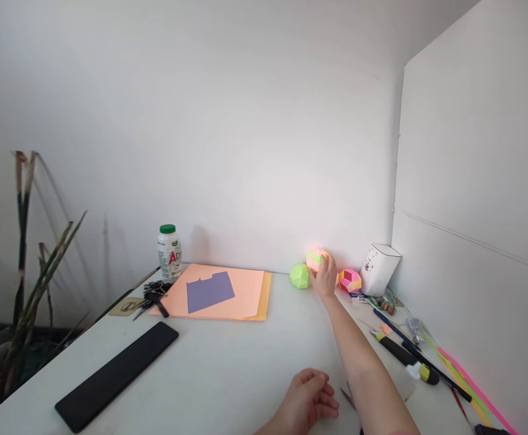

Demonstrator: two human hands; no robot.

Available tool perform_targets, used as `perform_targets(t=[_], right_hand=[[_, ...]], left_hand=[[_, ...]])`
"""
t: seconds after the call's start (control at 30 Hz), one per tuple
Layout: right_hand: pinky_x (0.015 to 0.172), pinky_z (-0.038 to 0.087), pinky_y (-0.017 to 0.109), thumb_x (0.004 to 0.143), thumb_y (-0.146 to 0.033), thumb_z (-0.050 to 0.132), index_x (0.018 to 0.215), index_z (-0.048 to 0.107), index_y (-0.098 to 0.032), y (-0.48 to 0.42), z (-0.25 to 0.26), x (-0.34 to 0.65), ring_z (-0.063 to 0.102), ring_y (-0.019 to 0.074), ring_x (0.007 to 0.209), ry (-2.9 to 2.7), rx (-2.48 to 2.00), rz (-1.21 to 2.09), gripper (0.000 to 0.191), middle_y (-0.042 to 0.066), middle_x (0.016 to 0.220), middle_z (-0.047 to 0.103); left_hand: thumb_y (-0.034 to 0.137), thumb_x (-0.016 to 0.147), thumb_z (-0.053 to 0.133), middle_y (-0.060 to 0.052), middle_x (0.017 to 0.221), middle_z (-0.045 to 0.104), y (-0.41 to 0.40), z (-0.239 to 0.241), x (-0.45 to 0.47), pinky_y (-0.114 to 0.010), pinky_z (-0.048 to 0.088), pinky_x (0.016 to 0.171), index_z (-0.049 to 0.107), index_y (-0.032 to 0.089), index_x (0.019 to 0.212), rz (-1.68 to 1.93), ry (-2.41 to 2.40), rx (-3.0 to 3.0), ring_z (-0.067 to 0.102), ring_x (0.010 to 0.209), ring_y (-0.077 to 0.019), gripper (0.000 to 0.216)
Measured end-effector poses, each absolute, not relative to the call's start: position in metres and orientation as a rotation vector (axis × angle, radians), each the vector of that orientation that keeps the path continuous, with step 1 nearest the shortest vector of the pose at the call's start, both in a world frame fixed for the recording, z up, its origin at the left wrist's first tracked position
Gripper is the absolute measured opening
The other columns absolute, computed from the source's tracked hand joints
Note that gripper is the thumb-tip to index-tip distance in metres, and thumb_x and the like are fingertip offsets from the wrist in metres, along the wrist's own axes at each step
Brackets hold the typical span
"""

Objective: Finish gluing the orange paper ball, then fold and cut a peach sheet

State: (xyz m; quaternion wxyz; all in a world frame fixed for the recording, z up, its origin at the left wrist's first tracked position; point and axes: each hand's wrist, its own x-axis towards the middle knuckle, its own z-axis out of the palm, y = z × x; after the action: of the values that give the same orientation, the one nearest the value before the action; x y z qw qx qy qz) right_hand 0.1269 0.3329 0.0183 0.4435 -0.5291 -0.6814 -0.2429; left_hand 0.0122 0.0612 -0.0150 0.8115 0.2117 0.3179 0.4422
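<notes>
At the back of the table, my right hand (324, 279) has its fingers around a peach and green faceted paper ball (316, 258), partly covering it. Beside that hand on the left sits a light green faceted paper ball (299, 276). To the right lies a pink, yellow and dark red faceted paper ball (351, 281). Nearer to me, my left hand (312, 396) is low over the table, its fingers loosely curled with nothing visible in them. A pointed metal blade (348, 397) shows between it and my right forearm, the rest hidden.
Peach paper sheets (248, 296) with a purple cut piece (210, 292) lie left of centre. Keys (154, 295), a white bottle (170, 254) and a black bar (118, 376) are further left. Rightward stand a white container (379, 270), a cutter (397, 350) and coloured strips (472, 386).
</notes>
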Motion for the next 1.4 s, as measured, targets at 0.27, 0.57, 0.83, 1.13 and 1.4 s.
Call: perform_targets(t=[0.27, 0.57, 0.83, 1.13, 1.4], right_hand=[[0.09, 0.039, 0.057, 0.077, -0.05, 0.058, 0.13, 0.033, -0.01, 0.343, 0.018, 0.128, 0.044, 0.04, 0.115, -1.515, -1.391, -0.509, 0.071, 0.024, 0.121, 0.05], [0.089, 0.043, 0.052, 0.077, -0.043, 0.06, 0.13, 0.035, -0.011, 0.348, 0.016, 0.129, 0.049, 0.0358, 0.114, -1.589, -1.34, -0.431, 0.067, 0.023, 0.124, 0.05], [0.092, 0.045, 0.05, 0.078, -0.042, 0.061, 0.134, 0.028, -0.013, 0.352, 0.009, 0.134, 0.045, 0.0345, 0.121, -1.618, -1.298, -0.357, 0.071, 0.023, 0.133, 0.043], [0.093, 0.044, 0.05, 0.075, -0.049, 0.064, 0.135, 0.026, -0.011, 0.351, 0.004, 0.14, 0.047, 0.0362, 0.121, -1.581, -1.326, -0.291, 0.081, 0.025, 0.133, 0.043], [0.094, 0.039, 0.051, 0.069, -0.06, 0.063, 0.13, 0.035, -0.012, 0.349, 0.014, 0.137, 0.05, 0.0385, 0.116, -1.484, -1.391, -0.245, 0.083, 0.025, 0.128, 0.05]], left_hand=[[0.03, 0.068, 0.073, -0.004, 0.064, 0.062, 0.061, -0.012, 0.011, -0.03, 0.048, 0.057, 0.052, 0.015, 0.075, 0.937, 0.681, 0.453, 0.062, 0.054, -0.0163, 0.027], [0.03, 0.068, 0.073, -0.004, 0.064, 0.062, 0.061, -0.014, 0.012, -0.03, 0.047, 0.057, 0.051, 0.015, 0.074, 0.945, 0.676, 0.463, 0.061, 0.054, -0.0166, 0.027], [0.031, 0.068, 0.073, -0.003, 0.064, 0.062, 0.06, -0.011, 0.011, -0.029, 0.047, 0.056, 0.052, 0.016, 0.074, 0.939, 0.672, 0.467, 0.062, 0.054, -0.0156, 0.027], [0.031, 0.066, 0.073, -0.003, 0.063, 0.062, 0.06, -0.011, 0.01, -0.029, 0.047, 0.056, 0.053, 0.015, 0.074, 0.934, 0.673, 0.472, 0.062, 0.055, -0.0157, 0.027], [0.032, 0.065, 0.075, -0.004, 0.065, 0.061, 0.061, -0.012, 0.01, -0.029, 0.046, 0.057, 0.052, 0.015, 0.076, 0.939, 0.676, 0.466, 0.062, 0.055, -0.0166, 0.031]])
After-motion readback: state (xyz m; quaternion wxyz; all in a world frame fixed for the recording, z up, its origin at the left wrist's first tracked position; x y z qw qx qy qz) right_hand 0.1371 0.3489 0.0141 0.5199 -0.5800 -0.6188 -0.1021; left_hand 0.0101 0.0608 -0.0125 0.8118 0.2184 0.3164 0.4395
